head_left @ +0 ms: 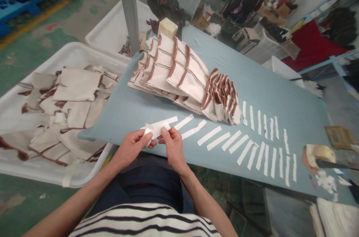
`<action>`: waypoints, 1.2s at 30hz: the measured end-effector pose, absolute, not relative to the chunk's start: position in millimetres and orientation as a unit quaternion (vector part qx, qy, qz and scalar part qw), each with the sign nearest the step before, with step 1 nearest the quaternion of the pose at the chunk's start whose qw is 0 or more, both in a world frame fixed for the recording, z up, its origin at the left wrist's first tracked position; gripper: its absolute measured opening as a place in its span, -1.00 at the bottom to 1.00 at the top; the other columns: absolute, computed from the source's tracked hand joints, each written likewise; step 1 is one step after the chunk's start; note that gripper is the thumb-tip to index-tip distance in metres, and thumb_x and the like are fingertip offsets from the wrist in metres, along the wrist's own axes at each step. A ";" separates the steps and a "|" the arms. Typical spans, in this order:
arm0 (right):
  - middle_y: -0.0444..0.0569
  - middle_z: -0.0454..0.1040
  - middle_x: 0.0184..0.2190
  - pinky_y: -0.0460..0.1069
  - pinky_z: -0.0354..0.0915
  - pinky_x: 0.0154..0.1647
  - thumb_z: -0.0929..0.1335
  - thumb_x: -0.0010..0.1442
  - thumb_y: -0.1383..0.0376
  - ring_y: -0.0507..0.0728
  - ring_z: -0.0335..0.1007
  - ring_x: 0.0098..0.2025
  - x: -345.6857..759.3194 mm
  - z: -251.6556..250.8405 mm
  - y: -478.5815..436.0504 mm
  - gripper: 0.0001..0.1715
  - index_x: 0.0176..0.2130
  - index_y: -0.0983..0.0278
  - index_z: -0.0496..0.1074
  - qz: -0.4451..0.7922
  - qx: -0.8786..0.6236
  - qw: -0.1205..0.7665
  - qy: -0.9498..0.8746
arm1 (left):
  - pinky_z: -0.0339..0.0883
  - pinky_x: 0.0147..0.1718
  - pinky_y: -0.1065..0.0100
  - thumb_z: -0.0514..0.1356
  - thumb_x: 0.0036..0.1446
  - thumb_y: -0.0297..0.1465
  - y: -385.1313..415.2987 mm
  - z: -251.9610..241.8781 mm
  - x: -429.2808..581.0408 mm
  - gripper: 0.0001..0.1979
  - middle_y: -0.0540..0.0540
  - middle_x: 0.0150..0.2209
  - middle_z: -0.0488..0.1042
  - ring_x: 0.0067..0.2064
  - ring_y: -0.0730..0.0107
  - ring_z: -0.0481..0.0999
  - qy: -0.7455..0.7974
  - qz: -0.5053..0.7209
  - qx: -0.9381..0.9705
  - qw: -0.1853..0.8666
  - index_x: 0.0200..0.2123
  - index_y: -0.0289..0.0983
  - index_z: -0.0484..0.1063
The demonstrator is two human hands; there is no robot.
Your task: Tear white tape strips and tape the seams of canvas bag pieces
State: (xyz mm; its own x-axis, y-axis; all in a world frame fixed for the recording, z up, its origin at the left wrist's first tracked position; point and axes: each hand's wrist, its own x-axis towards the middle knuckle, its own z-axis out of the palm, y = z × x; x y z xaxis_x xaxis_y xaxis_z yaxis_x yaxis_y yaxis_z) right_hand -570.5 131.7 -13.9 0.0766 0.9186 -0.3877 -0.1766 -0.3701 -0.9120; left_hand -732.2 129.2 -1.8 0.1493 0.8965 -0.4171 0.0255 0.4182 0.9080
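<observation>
From the head view, the left hand and right hand pinch a white strip, fingertips closed on it — it runs crosswise between them, by the blue table's near edge; most laid strips fan out nearer the right hand.

You are looking at matt, papery strips and a smooth, dull desk. The pouches are showing as matt, soft-looking cloth, the tub as smooth plastic with a slight sheen, the post as dull metal, the floor as worn paint.
</observation>
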 end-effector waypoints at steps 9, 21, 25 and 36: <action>-0.16 0.51 -0.38 -0.07 0.50 -0.36 0.47 0.22 -0.03 0.04 0.47 -0.36 -582.7 -11.3 144.7 -0.61 -0.25 0.25 0.49 0.537 -0.585 0.529 -0.300 | 0.35 -0.26 0.31 0.26 0.26 0.07 133.3 -6.9 -759.2 -0.51 -0.12 -0.39 0.68 -0.32 0.18 0.56 0.525 0.277 0.480 0.646 -0.36 -0.24 0.65; -0.29 0.49 -0.49 -0.12 0.49 -0.46 0.49 0.15 0.02 -0.02 0.49 -0.50 -507.0 1.1 195.0 -0.60 -0.22 0.18 0.34 0.395 -0.615 0.654 -0.194 | 0.20 -0.46 0.38 0.26 0.21 0.11 139.9 -5.8 -819.5 -0.47 -0.06 -0.54 0.50 -0.46 0.26 0.36 0.500 0.163 0.523 0.671 -0.55 -0.19 0.58; -0.28 0.50 -0.48 -0.15 0.45 -0.48 0.48 0.15 0.03 -0.02 0.51 -0.48 -493.4 1.8 202.3 -0.61 -0.24 0.19 0.33 0.369 -0.616 0.670 -0.187 | 0.24 -0.44 0.39 0.33 0.12 0.13 142.9 -8.8 -845.1 -0.50 -0.04 -0.54 0.51 -0.44 0.24 0.36 0.486 0.118 0.479 0.721 -0.54 -0.17 0.60; -0.18 0.59 -0.45 -0.07 0.49 -0.41 0.48 0.23 -0.02 0.05 0.59 -0.43 -486.2 14.2 188.9 -0.60 -0.21 0.22 0.41 0.359 -0.623 0.655 -0.230 | 0.20 -0.38 0.41 0.28 0.19 0.18 136.1 -28.6 -894.0 -0.46 0.03 -0.49 0.50 -0.40 0.30 0.32 0.501 0.071 0.418 0.755 -0.52 -0.15 0.57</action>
State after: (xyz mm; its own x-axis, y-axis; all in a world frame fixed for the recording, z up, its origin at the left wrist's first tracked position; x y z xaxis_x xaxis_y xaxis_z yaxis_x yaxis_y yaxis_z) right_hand -486.2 188.9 14.2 0.6357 0.7579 -0.1465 -0.1846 -0.0351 -0.9822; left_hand -894.0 136.1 -28.6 0.4887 0.5253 -0.6966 0.3109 0.6411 0.7016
